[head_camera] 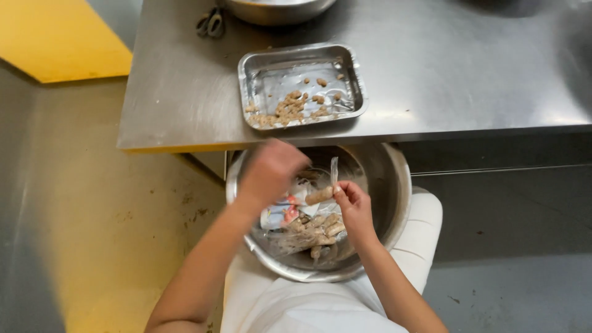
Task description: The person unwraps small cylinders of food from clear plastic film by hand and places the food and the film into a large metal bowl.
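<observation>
Below, steel bowl (394,179) of wrapped sausages, right hand (353,203) pinching 1 sausage (319,196); left hand (271,169) blurred, grip unclear; tray (354,74) of crumbs

We found the scene evenly and fairly dimly lit from overhead. The steel table (431,68) carried soft, broad glare, strongest just right of the metal tray (302,86). The left hand (271,169), below the tray, was smeared by motion blur. The bowl (394,185) beneath the table edge lay in shadow. Detail was soft throughout.
</observation>
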